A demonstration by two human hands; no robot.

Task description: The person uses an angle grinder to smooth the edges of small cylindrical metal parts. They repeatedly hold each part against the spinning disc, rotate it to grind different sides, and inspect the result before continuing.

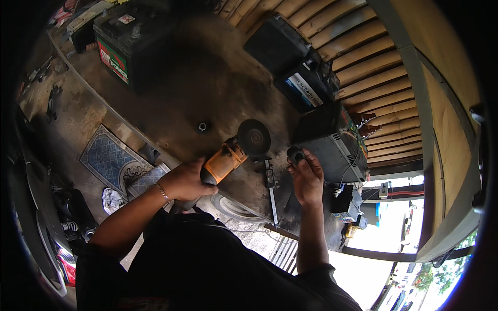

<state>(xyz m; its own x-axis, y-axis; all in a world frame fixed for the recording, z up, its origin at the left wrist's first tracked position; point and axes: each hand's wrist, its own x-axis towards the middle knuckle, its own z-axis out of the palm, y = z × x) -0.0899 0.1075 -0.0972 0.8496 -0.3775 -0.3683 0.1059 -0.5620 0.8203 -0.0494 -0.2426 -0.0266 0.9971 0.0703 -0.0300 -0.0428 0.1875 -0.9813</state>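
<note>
My left hand (188,181) is wrapped round the body of an orange and black angle grinder (223,165). The grinder's dark round disc (254,139) points away from me over the dirty bench top. To the right, my right hand (308,179) is closed, its fingertips and thumb pinching a small dark cylindrical part (294,155) with a round end. A gap separates this part from the disc. Between the two hands lies a caliper (271,186), its long metal beam toward me. Beyond the grinder, a small metal nut-like ring (202,126) rests on the bench.
A car battery (122,52) with a green and red label stands at the far left. More dark batteries (303,85) and a large dark box (329,140) line the right, beside a bamboo-slat wall (384,93). Past the bench's left edge, a blue patterned mat (111,155) lies on the floor.
</note>
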